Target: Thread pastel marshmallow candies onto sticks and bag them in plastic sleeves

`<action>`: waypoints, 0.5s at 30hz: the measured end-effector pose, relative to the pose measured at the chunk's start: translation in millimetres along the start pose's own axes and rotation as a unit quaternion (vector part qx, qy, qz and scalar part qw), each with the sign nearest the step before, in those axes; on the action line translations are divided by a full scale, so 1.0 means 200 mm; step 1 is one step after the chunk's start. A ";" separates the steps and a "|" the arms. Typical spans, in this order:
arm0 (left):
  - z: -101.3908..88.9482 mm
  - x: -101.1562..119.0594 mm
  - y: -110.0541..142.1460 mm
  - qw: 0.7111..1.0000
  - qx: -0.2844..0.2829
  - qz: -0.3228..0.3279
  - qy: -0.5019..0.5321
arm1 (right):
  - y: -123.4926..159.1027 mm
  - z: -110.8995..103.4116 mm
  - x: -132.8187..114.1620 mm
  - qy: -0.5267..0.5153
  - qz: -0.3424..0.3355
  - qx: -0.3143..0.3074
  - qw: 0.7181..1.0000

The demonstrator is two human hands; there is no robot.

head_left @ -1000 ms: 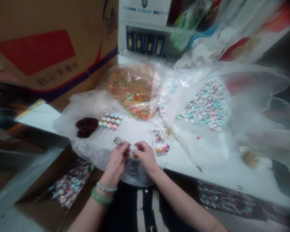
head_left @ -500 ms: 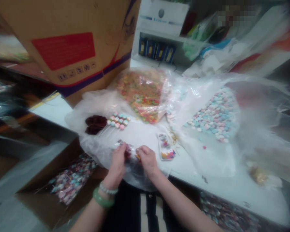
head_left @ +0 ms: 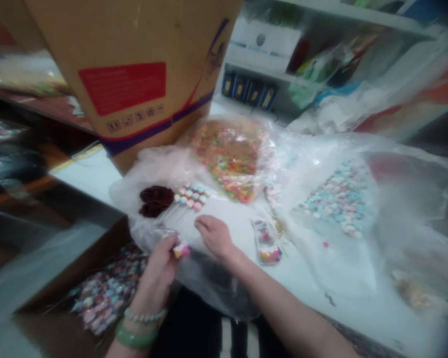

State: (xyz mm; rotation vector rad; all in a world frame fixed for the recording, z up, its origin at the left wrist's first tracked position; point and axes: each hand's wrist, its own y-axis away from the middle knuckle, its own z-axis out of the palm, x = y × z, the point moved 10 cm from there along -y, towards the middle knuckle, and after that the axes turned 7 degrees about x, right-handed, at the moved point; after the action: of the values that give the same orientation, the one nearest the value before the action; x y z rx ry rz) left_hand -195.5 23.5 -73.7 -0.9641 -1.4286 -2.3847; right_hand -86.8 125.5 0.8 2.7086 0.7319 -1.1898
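"So, the hands?"

"Left hand (head_left: pixel 160 266), lower centre-left of the frame, pinches a small printed packet (head_left: pixel 181 250); right hand (head_left: pixel 214 236) is at centre, fingers bent; I cannot tell whether it grips anything."

"Any writing?"

"Blurred on the carton (head_left: pixel 134 40), upper left; only a red panel (head_left: pixel 123 87) and handling symbols (head_left: pixel 136 117) stand out."

"And around?"

"Marshmallow skewers (head_left: pixel 192 196) lie above the right hand, beside a brown bundle (head_left: pixel 157 200)."

From the wearer's head we look forward and down, near the table (head_left: pixel 89 171), toward far shelves (head_left: pixel 377 19).
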 end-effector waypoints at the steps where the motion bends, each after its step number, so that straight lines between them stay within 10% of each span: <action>1: -0.01 0.02 0.00 1.000 0.006 0.003 0.000 | -0.06 0.04 -0.02 0.038 -0.010 -0.011 0.999; 8: -0.05 0.11 -0.01 0.999 -0.006 0.019 0.034 | -0.17 0.25 0.15 0.172 0.068 -0.070 0.980; 12: -0.04 0.16 -0.01 0.999 -0.011 0.027 0.022 | -0.09 0.10 0.31 0.036 0.134 0.032 0.990; 15: 0.00 0.16 0.00 1.000 -0.018 -0.003 0.026 | -0.01 0.00 0.51 -0.169 0.271 0.111 0.941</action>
State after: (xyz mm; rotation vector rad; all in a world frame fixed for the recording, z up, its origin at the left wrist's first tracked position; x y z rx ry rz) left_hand -220.3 28.7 -54.5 -0.9008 -1.3767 -2.4286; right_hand -28.6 167.7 -71.9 2.4933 -0.1956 -1.5770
